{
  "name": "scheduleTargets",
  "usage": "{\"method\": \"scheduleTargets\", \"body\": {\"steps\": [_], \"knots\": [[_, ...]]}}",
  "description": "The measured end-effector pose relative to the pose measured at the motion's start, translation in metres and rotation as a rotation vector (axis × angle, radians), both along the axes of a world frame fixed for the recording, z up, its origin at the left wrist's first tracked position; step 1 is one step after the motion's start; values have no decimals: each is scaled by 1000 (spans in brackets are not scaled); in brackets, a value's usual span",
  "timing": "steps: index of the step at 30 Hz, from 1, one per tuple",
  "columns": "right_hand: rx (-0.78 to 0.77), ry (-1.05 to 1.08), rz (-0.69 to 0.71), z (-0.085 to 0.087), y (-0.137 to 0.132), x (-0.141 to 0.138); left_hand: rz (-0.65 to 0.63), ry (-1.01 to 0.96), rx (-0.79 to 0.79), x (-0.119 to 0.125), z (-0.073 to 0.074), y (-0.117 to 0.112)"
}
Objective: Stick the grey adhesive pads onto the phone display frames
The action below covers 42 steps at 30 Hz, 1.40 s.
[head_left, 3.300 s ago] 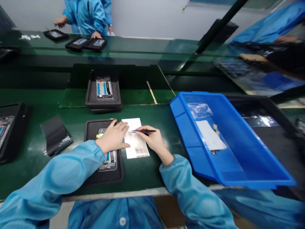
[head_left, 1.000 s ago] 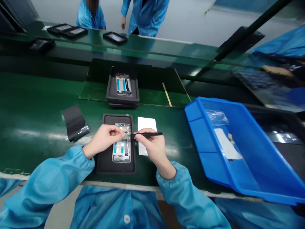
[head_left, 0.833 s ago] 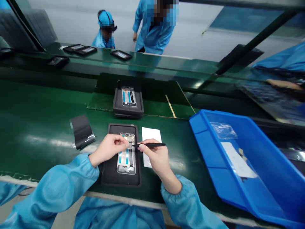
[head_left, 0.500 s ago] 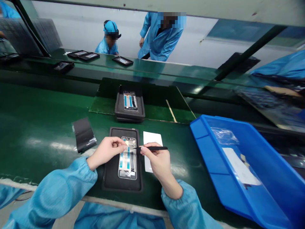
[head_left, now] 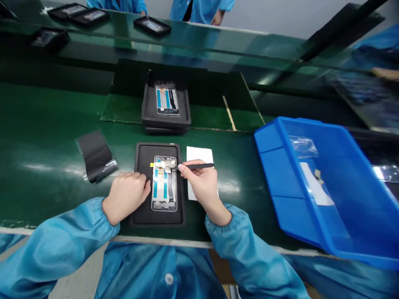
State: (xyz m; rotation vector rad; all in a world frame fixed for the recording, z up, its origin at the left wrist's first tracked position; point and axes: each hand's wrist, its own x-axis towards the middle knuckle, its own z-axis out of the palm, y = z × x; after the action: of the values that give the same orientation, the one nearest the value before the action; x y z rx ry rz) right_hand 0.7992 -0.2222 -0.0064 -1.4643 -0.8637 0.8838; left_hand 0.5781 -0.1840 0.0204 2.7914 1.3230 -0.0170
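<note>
An opened phone frame, silver-edged with blue strips inside, lies in a black foam tray. My right hand grips black tweezers, whose tips touch or hover just over the phone's upper part, near its right edge. My left hand is curled into a loose fist at the tray's left side, its thumb near the phone and its fingertips hidden. A small yellow tab sticks out at the phone's upper left. Partly under my right hand is a white sheet.
Behind stand stacked black trays with another opened phone. Dark film lies to the left. A large blue bin with plastic and paper sits right. More trays and co-workers in blue coats are across the bench.
My left hand has drawn back left from the phone and curled up. The yellow tab is now visible. The tweezers stay at the phone's upper part. The view has tilted down.
</note>
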Motion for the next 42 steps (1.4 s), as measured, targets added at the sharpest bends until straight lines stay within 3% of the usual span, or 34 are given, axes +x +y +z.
{"method": "scheduleTargets", "body": {"steps": [6, 12, 18, 25, 30, 42], "knots": [[-67, 28, -22, 4, 0, -8, -80, -46, -17, 11, -2, 0], [-85, -8, -39, 4, 0, -13, -29, -46, -26, 22, -5, -4], [-92, -143, 1, 5, -4, -21, -61, -97, 33, 13, -5, -7], [-84, -293, 61, 8, 0, -24, -207, -279, 74, -5, -16, 5], [-125, -274, 75, 7, 3, -22, -205, -340, 75, -9, -22, 8], [-160, -203, 69, 4, 2, -20, -199, -351, 31, -7, -21, 8]]}}
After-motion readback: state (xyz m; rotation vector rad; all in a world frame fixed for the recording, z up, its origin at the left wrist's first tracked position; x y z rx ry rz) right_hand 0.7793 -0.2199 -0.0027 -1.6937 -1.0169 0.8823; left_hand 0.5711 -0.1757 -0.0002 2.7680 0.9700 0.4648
